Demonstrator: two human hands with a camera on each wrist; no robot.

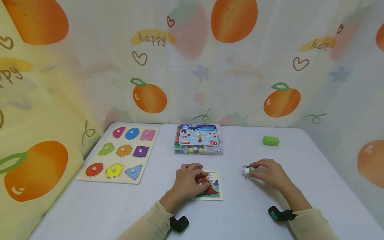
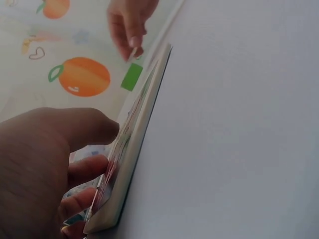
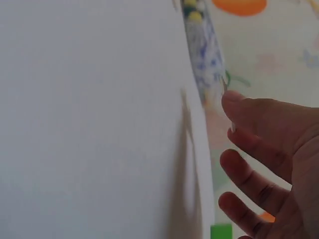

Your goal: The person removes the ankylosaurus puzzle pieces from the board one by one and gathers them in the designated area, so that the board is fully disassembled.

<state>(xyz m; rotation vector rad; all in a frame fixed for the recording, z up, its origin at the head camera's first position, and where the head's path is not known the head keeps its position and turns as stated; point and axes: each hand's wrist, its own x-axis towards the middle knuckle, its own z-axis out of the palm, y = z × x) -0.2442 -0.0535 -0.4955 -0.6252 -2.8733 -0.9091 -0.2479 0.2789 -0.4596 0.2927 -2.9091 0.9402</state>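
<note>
My right hand [image 1: 271, 175] pinches a small jigsaw piece [image 1: 246, 170], white with bits of green, between thumb and index finger above the table. In the right wrist view, the piece [image 3: 225, 84] shows edge-on, a thin sliver at the thumb tip; the other fingers are spread loosely. Over at the middle, my left hand [image 1: 189, 180] rests on a framed jigsaw puzzle [image 1: 214, 192] with a brown figure, partly covering it. The left wrist view has the thumb and fingertips [image 2: 102, 164] touching the puzzle's top face, with the pale edge of its board [image 2: 142, 144] in profile.
A wooden shape board [image 1: 118, 160] with coloured knobbed pieces lies at the left. A clear plastic box [image 1: 198, 140] of beads with a blue label stands at the back middle. A green block [image 1: 271, 141] sits at the back right. A patterned curtain [image 1: 210, 73] hangs behind the table.
</note>
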